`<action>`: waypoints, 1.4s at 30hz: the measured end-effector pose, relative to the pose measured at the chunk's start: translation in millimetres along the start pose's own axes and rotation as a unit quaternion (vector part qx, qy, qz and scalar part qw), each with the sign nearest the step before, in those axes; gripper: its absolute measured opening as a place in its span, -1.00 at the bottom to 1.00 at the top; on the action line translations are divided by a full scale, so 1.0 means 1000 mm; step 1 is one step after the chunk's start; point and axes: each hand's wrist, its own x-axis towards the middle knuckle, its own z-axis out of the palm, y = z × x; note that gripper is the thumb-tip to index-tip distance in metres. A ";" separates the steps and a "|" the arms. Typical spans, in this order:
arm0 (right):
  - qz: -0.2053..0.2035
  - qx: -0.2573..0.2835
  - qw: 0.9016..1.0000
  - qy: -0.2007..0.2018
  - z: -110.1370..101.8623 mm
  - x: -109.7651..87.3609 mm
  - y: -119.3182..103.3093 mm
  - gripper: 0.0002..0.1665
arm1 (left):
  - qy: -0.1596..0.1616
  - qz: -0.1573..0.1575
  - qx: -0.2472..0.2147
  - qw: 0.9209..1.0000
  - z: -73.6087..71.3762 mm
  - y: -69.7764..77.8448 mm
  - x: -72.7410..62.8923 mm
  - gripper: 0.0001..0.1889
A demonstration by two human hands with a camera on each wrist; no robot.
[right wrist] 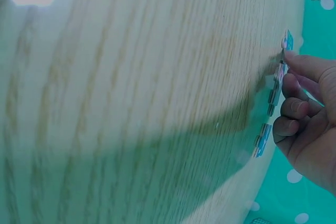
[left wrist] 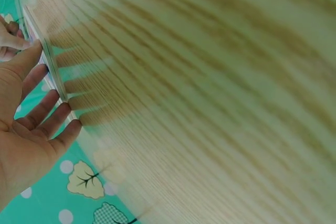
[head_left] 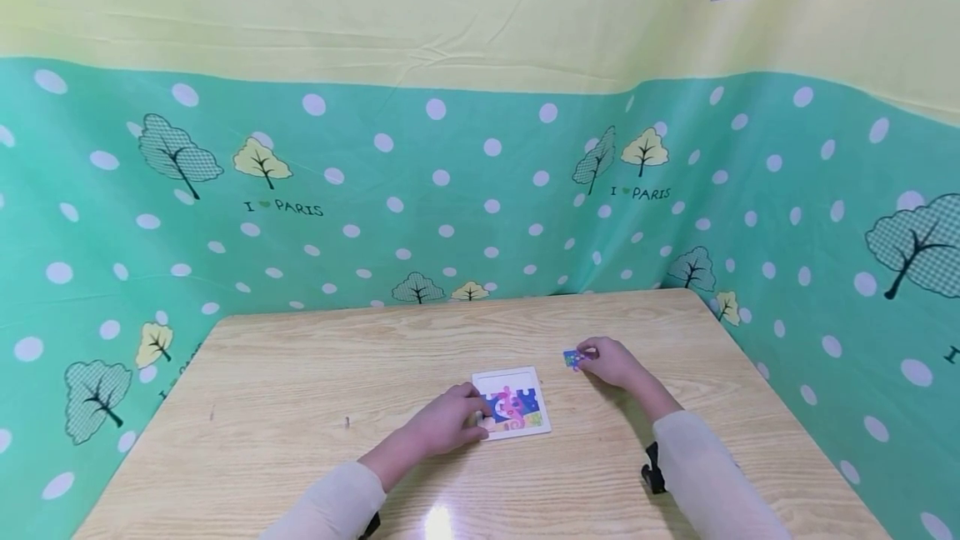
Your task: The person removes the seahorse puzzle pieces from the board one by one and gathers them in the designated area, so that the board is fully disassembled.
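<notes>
Loosely spread, a left hand [head_left: 452, 422] touches the left edge of a white rectangular puzzle tray [head_left: 510, 379], part-filled, while a right hand [head_left: 613, 362] curls its fingers at small blue printed pieces [head_left: 572, 358] to the right; whether it pinches one is unclear. Steadying the tray and lifting by piece edges seems wisest.

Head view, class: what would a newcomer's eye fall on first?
Probably the green-and-yellow, tree-printed curtain, hanging behind the wooden table. Next comes the part-filled, white-framed jigsaw puzzle, touched by the left hand. Farther right, loose puzzle pieces lie at the right hand's fingers.
</notes>
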 end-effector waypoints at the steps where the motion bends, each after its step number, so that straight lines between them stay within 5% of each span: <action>1: 0.003 0.002 1.000 0.000 0.000 0.000 0.000 -0.62 | 0.000 0.000 0.000 1.000 0.000 0.000 0.000 -0.73; 33: 0.034 0.048 0.998 0.006 0.002 -0.005 -0.005 -0.64 | -0.010 -0.019 -0.004 1.000 -0.002 0.000 0.000 -0.71; 42: 0.008 0.065 0.998 0.014 0.007 -0.015 -0.017 -0.62 | -0.009 -0.015 -0.008 1.000 -0.001 -0.002 0.000 -0.71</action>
